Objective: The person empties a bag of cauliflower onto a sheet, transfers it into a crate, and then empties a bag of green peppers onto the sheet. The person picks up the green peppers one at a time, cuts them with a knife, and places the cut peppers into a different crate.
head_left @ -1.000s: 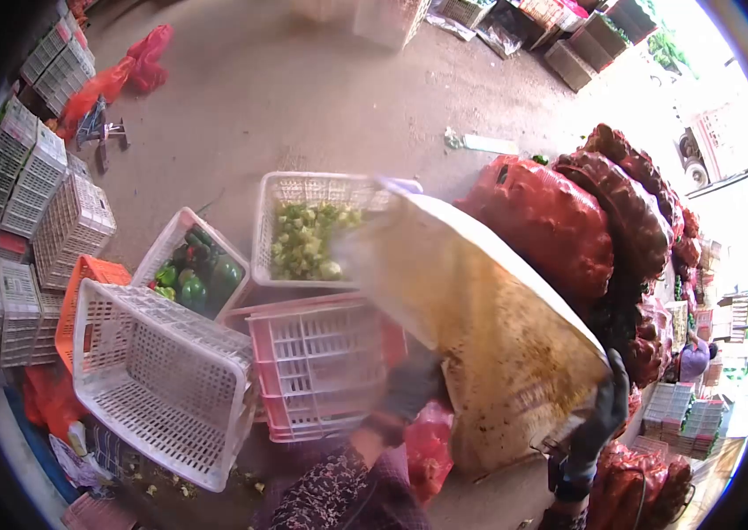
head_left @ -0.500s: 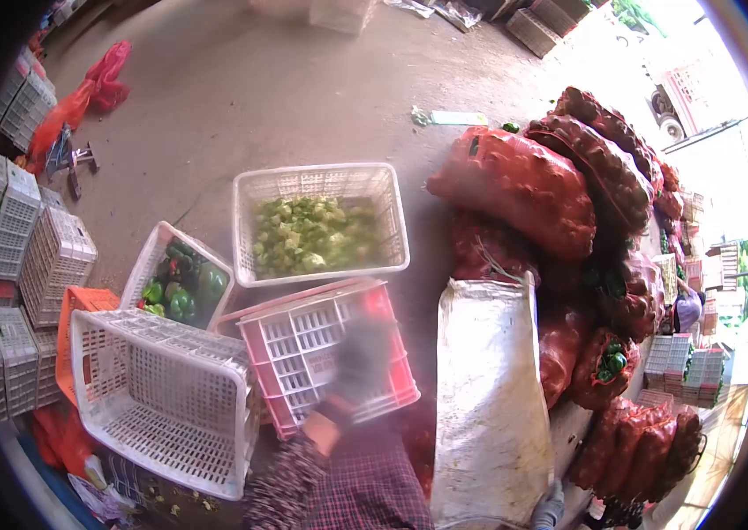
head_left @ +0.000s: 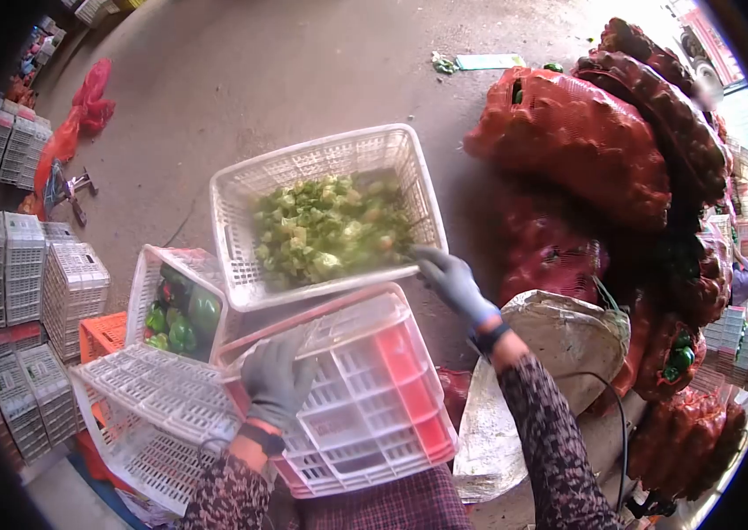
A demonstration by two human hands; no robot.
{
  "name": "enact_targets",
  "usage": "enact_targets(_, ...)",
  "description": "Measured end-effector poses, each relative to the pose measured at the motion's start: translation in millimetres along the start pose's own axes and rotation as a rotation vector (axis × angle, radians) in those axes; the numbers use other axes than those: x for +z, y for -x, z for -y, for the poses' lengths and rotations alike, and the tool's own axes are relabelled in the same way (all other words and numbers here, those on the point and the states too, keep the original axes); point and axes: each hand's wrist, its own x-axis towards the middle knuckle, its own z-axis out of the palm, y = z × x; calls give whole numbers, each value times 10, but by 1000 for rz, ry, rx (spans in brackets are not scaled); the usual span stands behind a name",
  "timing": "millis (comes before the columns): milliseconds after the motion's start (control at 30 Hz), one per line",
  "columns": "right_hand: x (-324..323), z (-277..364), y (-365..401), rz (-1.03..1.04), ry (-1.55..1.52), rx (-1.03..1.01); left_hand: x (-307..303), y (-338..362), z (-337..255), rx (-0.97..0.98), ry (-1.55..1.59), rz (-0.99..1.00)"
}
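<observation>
My left hand (head_left: 277, 380), in a grey glove, grips the edge of a red and white crate (head_left: 374, 380) tilted in front of my body. My right hand (head_left: 455, 284), also gloved, reaches to the near right corner of a white basket (head_left: 330, 296), fingers stretched out and nothing visible in them. Pale green trimmings (head_left: 325, 234) fill part of that basket, some blurred by motion. Left of the crate, a smaller white crate (head_left: 139, 296) holds green peppers (head_left: 181, 331).
Red mesh sacks (head_left: 577, 146) are piled at the right. A whitish sack (head_left: 489, 442) lies beside my right arm. An empty white crate (head_left: 149, 389) leans at lower left, near an orange crate (head_left: 105, 336). Stacked crates (head_left: 78, 287) line the left side.
My right hand has come from the whitish sack at lower right up to the basket. My left hand has moved to the crate's left edge, and the whitish sack's end now bulges. The view has shifted.
</observation>
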Motion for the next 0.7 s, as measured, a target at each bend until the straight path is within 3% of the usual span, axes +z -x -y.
enact_targets(67,274,-302,-852,120,90,43,-8,-51,25,-20,-18,41)
enact_targets(133,486,-412,-1396,187,428,103,5,-98,57,-32,26,55)
enact_targets(233,830,-772,-1908,347,667,385,10,-146,106,-50,23,90)
enact_targets(333,920,-854,-1947,566,712,506,39,-186,165,-76,49,118)
enact_targets(400,1248,-1272,-2052,539,749,516,23,-190,195,-68,35,144)
enact_targets(467,1402,-1195,-2051,460,799,476,17,-162,245,-97,24,170)
enact_targets(567,1840,-1559,-2173,446,400,427,5,-143,281,-86,24,206)
enact_targets(633,2222,-1616,-2284,452,289,419,17,-123,278,-101,27,205)
enact_targets(667,2367,-1606,-2382,473,-559,675,23,-113,288,-102,31,211)
enact_targets(700,2384,-1552,-2433,451,-1000,761,32,-111,310,-104,27,216)
